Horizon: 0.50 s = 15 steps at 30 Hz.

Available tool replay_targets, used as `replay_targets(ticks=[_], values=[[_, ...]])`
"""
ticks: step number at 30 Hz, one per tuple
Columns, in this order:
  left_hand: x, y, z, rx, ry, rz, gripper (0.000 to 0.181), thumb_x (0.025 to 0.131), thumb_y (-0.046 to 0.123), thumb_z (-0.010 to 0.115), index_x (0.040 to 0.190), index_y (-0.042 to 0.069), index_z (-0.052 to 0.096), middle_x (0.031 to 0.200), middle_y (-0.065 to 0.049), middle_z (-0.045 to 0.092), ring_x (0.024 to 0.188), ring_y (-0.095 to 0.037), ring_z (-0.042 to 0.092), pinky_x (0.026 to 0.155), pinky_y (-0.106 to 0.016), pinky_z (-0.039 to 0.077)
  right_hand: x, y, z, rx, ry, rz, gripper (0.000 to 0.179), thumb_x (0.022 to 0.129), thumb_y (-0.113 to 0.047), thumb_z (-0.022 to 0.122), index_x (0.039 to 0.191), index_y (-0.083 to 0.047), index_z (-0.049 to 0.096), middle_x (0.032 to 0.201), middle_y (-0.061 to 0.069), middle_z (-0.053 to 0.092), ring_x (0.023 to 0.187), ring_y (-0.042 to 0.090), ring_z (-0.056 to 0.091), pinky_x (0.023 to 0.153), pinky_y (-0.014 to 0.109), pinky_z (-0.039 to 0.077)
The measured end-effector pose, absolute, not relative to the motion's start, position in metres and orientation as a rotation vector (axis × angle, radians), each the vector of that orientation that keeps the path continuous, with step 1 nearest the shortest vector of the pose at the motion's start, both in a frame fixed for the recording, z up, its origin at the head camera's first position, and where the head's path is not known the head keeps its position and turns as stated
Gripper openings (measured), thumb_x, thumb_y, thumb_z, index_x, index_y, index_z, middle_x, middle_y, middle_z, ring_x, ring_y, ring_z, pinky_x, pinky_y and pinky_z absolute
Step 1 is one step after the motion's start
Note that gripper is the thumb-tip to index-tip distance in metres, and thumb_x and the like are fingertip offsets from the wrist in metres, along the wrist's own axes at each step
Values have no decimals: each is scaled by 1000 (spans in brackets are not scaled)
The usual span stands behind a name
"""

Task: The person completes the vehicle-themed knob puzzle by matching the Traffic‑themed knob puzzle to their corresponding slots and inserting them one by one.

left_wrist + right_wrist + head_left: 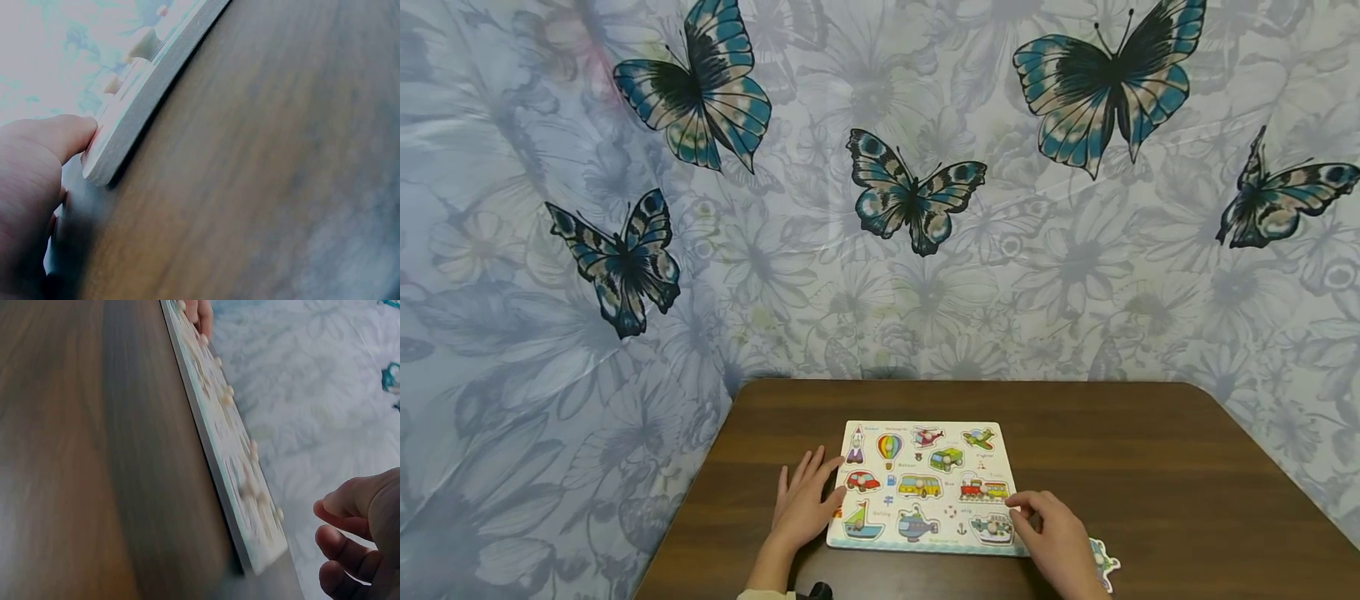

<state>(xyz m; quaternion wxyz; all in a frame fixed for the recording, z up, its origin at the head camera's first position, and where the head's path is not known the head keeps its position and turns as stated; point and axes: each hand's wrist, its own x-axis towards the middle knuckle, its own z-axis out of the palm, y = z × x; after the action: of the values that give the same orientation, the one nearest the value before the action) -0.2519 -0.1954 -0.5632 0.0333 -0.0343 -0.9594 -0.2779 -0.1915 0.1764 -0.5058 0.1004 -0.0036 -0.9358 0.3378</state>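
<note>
A white wooden peg puzzle board (pixel 917 546) with vehicle pictures lies flat on the table. My left hand (pixel 808 504) rests at its left side, fingers spread and nearly straight. In the left wrist view the thumb (pixel 75 134) touches the board's edge near a corner. Over the right edge, close to the train piece (pixel 983 491) and the ship piece (pixel 992 528), is my right hand (pixel 1056 537). Its fingers are loosely bent, with nothing visible between them in the right wrist view. Small wooden knobs (pixel 250 487) stand up from the board.
A loose white-edged cutout (pixel 1105 562) with green on it lies right of the right hand, partly hidden by it. The brown table (pixel 1150 467) reaches back to a wall hanging (pixel 880 317) with butterflies. A small black object (pixel 822 591) sits by the left wrist.
</note>
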Motion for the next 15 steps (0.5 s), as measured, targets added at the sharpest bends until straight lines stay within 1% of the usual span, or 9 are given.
replay_targets(ticks=[6,10,13,15], values=[[-251,-196,-565,-110,-2967,-849,51,97,43,61,145,31,52,165,-8,30,154,-34,22,120,-69,1,-180,208,-515,-91,-2859,916,11,89,-16,72,99,-21,74,82,-7,54,65,0,40,55,21,32],[-252,-196,-566,-115,-2972,-841,51,97,44,61,146,31,51,165,-8,30,154,-35,22,119,-69,2,-174,232,-521,-117,-2941,846,13,88,-22,74,101,-20,72,86,-7,57,68,1,45,57,24,38],[-253,-195,-564,-116,-2968,-852,51,98,44,60,146,31,51,165,-8,30,154,-35,22,120,-69,1,-172,250,-523,-158,-3026,787,22,87,-33,75,104,-19,71,89,-6,59,73,5,50,59,29,42],[-254,-194,-563,-122,-2963,-858,51,98,43,60,146,31,51,165,-9,31,154,-35,22,120,-69,0,-172,262,-524,-190,-3087,756,34,86,-44,74,108,-19,70,92,-4,60,76,9,54,61,35,44]])
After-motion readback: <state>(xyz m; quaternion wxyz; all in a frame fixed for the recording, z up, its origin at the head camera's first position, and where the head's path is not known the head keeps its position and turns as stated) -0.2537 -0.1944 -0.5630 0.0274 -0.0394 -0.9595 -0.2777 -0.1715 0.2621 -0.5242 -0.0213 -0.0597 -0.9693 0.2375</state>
